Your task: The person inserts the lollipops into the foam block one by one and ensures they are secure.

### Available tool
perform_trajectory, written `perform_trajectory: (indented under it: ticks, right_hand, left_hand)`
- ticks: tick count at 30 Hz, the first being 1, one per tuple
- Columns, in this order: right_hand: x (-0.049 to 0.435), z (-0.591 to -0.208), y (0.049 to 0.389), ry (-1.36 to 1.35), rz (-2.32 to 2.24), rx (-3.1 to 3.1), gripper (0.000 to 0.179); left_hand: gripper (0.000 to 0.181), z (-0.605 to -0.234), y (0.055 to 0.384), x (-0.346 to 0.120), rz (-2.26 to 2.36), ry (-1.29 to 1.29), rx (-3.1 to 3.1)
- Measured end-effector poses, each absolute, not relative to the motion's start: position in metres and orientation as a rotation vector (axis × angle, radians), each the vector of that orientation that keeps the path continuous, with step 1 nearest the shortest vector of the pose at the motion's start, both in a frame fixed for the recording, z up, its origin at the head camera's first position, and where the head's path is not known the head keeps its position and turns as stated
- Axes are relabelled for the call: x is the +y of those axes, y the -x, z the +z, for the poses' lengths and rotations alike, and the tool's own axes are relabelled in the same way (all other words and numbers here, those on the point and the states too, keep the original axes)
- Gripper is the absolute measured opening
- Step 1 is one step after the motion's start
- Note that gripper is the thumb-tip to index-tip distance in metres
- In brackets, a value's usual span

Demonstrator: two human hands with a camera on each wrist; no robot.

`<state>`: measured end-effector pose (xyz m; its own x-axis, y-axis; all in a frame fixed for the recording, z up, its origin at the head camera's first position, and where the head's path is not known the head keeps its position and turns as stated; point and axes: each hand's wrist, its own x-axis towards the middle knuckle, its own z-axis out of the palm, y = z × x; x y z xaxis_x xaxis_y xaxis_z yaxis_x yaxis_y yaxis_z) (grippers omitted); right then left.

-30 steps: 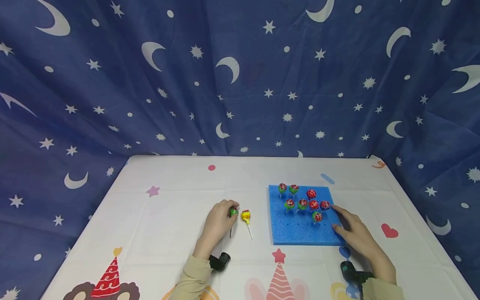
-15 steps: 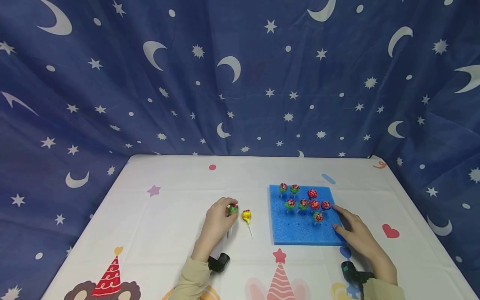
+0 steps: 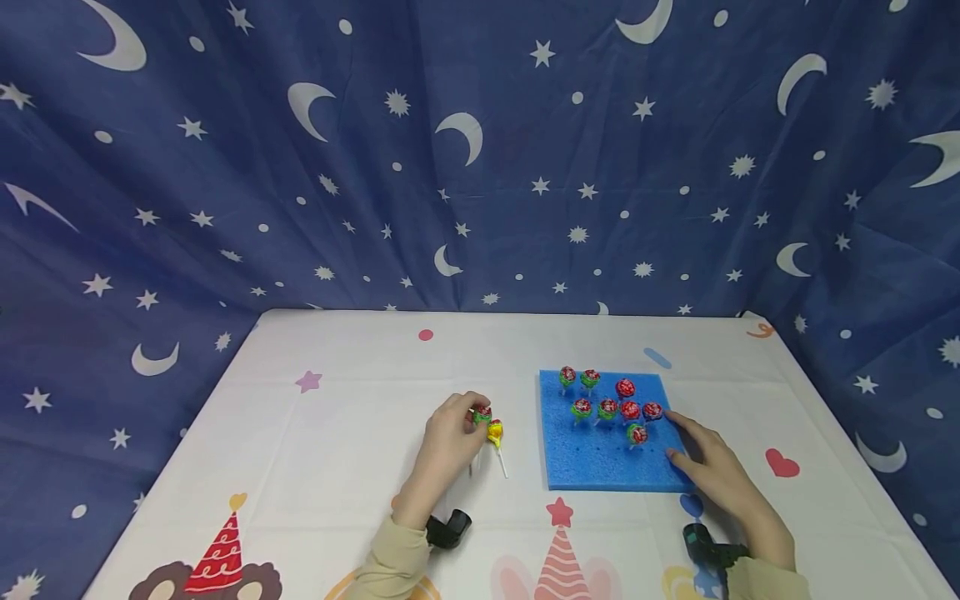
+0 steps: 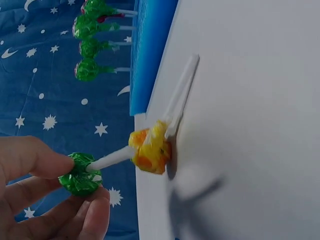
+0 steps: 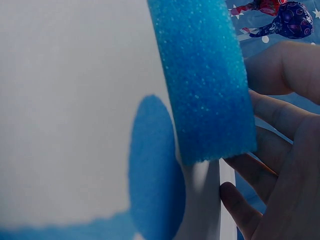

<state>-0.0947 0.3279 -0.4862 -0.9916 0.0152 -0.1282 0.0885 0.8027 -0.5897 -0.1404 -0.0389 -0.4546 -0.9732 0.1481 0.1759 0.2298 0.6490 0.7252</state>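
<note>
My left hand (image 3: 450, 435) pinches a green-and-red wrapped lollipop (image 4: 80, 182) by its head, between thumb and fingers. Its white stick points down toward the table. A yellow lollipop (image 3: 495, 433) lies just right of that hand; in the left wrist view the held stick overlaps it, and I cannot tell whether they touch. Several red and green lollipops (image 3: 607, 408) stand upright in a blue foam board (image 3: 600, 471). At the board's right edge, my right hand (image 3: 712, 467) rests with thumb and index finger extended against the foam.
A white tablecloth (image 3: 360, 475) with printed party figures covers the table. Behind it hangs a dark blue curtain (image 3: 495, 233) with moons and stars. Small holes dot the front part of the foam board. Each wrist wears a black camera (image 3: 448, 530).
My left hand first raises the green-and-red lollipop slightly, then moves right with it, closer to the yellow lollipop. My right hand stays at the board's edge.
</note>
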Motion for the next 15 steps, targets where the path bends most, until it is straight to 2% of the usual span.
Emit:
perform_trajectory:
  ticks: [15]
  right_hand:
    - [0.328, -0.486, 0.094, -0.084, -0.96, 2.872, 0.065]
  left_hand:
    - [0.026, -0.452, 0.135, -0.018, -1.268, 0.432, -2.651]
